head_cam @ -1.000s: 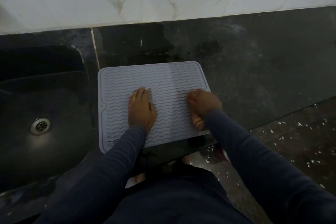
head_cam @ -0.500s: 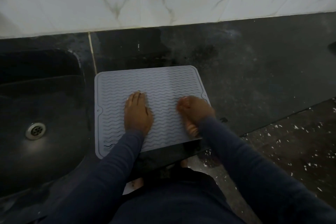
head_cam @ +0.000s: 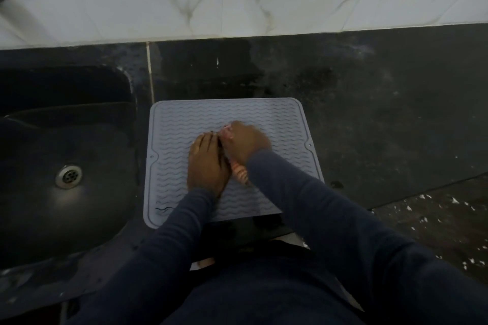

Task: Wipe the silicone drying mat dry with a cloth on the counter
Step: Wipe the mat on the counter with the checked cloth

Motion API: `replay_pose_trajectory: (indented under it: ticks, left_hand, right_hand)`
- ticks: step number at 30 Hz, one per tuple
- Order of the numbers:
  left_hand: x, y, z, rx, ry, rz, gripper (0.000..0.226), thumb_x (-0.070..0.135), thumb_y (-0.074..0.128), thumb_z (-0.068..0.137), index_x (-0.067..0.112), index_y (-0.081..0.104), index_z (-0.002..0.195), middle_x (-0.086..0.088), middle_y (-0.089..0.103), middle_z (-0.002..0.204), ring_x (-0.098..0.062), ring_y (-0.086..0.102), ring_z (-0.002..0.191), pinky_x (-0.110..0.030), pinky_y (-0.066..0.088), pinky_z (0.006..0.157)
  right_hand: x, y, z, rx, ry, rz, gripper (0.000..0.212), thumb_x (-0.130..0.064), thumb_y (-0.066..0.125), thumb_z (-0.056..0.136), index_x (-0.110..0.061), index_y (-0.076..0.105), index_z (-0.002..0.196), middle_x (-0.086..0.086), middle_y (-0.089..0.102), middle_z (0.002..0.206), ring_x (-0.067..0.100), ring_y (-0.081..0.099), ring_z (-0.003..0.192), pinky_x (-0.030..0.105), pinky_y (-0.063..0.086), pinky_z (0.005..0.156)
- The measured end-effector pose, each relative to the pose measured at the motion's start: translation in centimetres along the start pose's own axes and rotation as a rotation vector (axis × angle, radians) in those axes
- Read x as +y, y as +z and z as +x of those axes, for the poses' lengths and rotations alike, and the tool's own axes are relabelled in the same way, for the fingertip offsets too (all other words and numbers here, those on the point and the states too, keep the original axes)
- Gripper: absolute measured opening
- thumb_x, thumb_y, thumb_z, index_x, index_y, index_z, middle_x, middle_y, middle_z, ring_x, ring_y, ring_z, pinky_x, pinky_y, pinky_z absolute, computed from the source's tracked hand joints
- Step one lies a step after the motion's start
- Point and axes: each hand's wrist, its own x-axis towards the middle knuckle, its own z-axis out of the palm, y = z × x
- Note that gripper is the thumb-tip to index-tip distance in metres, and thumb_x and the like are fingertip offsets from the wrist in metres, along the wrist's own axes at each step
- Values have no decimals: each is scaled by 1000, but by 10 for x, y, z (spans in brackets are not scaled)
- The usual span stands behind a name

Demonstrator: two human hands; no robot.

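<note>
Silicone drying mat (head_cam: 266,116) on counter (head_cam: 369,113), left hand (head_cam: 207,163) flat on it, right hand (head_cam: 244,141) gripping bunched cloth (head_cam: 239,173)

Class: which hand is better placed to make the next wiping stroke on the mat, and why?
Probably the right hand: it grips the cloth on the mat; the left hand rests flat on it, without cloth.

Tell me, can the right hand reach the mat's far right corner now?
Probably yes. The right hand, gripping the cloth, is near the middle of the mat, and only bare mat lies between it and that corner.
</note>
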Motion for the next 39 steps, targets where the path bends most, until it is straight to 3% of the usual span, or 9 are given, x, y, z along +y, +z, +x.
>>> replay_pose_trajectory:
  ticks: [3,6,9,13,18,21,28,35,39]
  left_hand:
    - [2,1,-4,10,19,83,50,23,37,91,1,51,134,-19,46,143,-35,37,134,-43,20,117]
    - [2,2,-3,37,32,81,52,26,34,91,1,54,132,-20,47,142,-35,39,134,-45,24,117]
    - [5,1,-2,16,4,105,47,24,42,94,5,50,135,-16,42,147,-31,32,139,-40,15,118]
    - [7,-1,-1,-3,-24,124,49,33,40,97,12,44,141,-12,31,154,-28,24,143,-39,10,119]
    - [4,2,-1,6,-14,83,51,31,37,93,9,50,136,-12,35,152,-27,27,142,-45,17,119]
    - [4,2,-2,13,-10,69,51,32,37,92,9,50,136,-12,35,152,-27,27,142,-43,16,119]
    - [7,0,-1,26,-16,98,46,27,45,94,9,50,136,-13,35,152,-28,27,142,-37,9,117]
    - [5,0,-2,16,-5,60,52,30,40,91,7,49,137,-14,36,152,-28,28,142,-40,13,118]
    - [6,1,-2,38,-37,-13,56,24,42,95,8,31,148,-13,32,154,-24,25,143,-36,11,120]
  right_hand:
    - [56,-33,8,17,120,60,37,-49,47,95,-19,62,111,4,65,109,24,61,101,39,44,85]
    - [89,-59,16,18,211,-72,49,-50,52,93,-15,57,126,10,61,125,31,57,115,39,43,95]
    - [53,-44,22,51,105,23,43,-46,47,96,-14,57,122,10,62,117,30,59,111,39,45,91]
    - [1,-10,29,-14,-89,-7,47,-41,52,96,-13,49,134,10,55,135,28,52,122,37,40,100]
    - [49,-41,45,-25,98,41,57,-56,58,86,-19,56,129,6,60,129,27,55,118,44,42,102]
    - [79,-60,50,-35,146,-55,56,-48,54,92,-11,55,134,10,56,136,29,52,124,40,40,106]
    - [19,-16,38,-53,-41,164,59,-43,55,95,-10,45,142,10,46,146,27,43,133,34,31,110]
    - [68,-48,55,44,191,99,56,-50,56,90,-12,56,131,9,58,132,28,54,121,40,42,105]
    - [55,-43,43,92,144,104,45,-43,51,95,-9,60,123,10,62,122,26,58,108,33,42,92]
